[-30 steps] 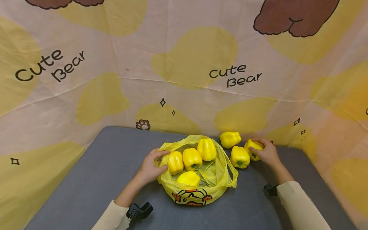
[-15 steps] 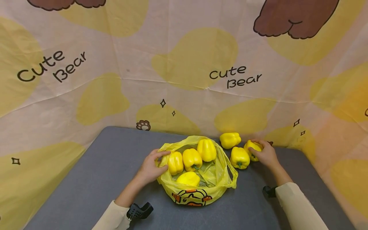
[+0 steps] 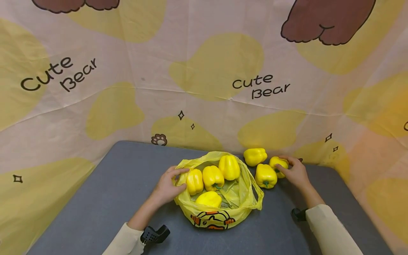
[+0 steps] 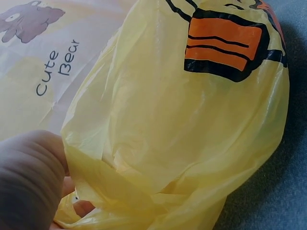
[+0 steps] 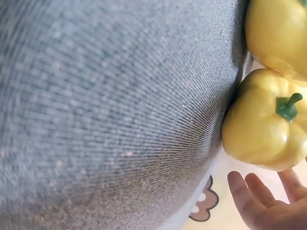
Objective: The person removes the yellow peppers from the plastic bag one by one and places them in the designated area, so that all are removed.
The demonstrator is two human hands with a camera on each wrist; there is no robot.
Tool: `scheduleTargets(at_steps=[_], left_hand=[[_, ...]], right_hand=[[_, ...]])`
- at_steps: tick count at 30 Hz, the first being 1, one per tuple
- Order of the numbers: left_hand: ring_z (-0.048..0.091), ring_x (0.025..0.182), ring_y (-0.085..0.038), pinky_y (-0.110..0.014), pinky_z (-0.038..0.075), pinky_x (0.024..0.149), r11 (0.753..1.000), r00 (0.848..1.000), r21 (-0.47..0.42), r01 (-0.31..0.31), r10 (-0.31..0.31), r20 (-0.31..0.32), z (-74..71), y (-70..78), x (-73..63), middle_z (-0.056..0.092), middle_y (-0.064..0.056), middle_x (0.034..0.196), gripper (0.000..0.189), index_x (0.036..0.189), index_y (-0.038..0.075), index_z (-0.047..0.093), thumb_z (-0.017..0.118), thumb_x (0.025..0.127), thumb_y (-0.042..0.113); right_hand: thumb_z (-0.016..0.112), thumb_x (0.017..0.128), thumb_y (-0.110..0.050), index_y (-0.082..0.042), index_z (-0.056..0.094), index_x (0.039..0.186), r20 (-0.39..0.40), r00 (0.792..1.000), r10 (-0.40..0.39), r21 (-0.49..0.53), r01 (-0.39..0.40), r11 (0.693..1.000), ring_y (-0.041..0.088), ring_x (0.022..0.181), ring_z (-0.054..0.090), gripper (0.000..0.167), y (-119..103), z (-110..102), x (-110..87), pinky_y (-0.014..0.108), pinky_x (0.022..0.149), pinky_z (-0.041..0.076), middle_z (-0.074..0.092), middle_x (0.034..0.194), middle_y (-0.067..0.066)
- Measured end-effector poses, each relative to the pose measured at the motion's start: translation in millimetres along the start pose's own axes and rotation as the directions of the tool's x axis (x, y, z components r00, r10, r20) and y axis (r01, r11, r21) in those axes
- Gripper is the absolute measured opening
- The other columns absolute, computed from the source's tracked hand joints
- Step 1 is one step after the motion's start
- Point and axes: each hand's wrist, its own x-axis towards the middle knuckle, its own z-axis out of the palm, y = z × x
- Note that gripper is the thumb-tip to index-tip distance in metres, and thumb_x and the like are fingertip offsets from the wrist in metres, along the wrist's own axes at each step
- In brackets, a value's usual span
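A yellow plastic bag (image 3: 220, 215), printed with an orange and black cartoon, stands with its mouth spread wide. Several yellow bell peppers (image 3: 213, 177) lie inside it. My left hand (image 3: 169, 186) holds the bag's left rim; in the left wrist view its thumb (image 4: 33, 177) lies against the plastic and fingertips show through a gap. To the bag's right, my right hand (image 3: 295, 173) touches a yellow bell pepper (image 3: 278, 166) with a green stem. In the right wrist view several fingers (image 5: 244, 196) reach out loosely beside this pepper (image 5: 264, 124); the thumb is out of view.
Two more yellow bell peppers, one in front (image 3: 266, 175) and one behind (image 3: 255, 156), stand between the bag and my right hand. Everything rests on a grey table (image 3: 127, 177). A printed cloth (image 3: 204, 88) hangs behind the table's back edge.
The pepper at my right hand has shifted slightly left and turned a little, closer to the front pepper. My right hand has moved slightly with it. My left hand and the bag stay put.
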Motion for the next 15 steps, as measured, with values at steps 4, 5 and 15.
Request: scheduleTargets(at_steps=[4,5,15], left_hand=[[0.050,0.124,-0.035,-0.051,0.044,0.097,1.000,1.000,-0.003,0.012,-0.012,0.007,-0.2,0.3,-0.1,0.052,-0.016,0.134,0.045,0.120,0.015,0.069,0.070,0.076,0.009],[0.050,0.124,-0.036,-0.052,0.044,0.097,1.000,1.000,-0.004,0.014,-0.014,0.008,-0.2,0.2,-0.1,0.052,-0.016,0.135,0.045,0.120,0.015,0.069,0.070,0.076,0.009],[0.050,0.123,-0.035,-0.051,0.044,0.096,1.000,1.000,-0.008,0.009,-0.009,0.013,-0.8,1.0,-1.1,0.051,-0.017,0.135,0.046,0.122,0.014,0.068,0.070,0.076,0.009]], right_hand=[[0.062,0.092,-0.035,-0.002,0.056,0.131,0.006,1.000,0.014,0.000,-0.014,1.000,0.049,0.120,0.046,0.052,-3,-3,-2.7,0.063,0.094,0.039,0.046,0.139,0.028],[0.062,0.092,-0.036,-0.002,0.056,0.131,0.007,1.000,0.015,0.000,-0.015,1.000,0.049,0.120,0.046,0.052,-4,-4,-3.6,0.063,0.094,0.039,0.045,0.139,0.028],[0.060,0.092,-0.037,-0.005,0.058,0.130,-0.057,0.998,0.002,-0.018,-0.003,1.000,0.044,0.114,0.048,0.050,-28,-12,-18.9,0.059,0.084,0.041,0.050,0.135,0.025]])
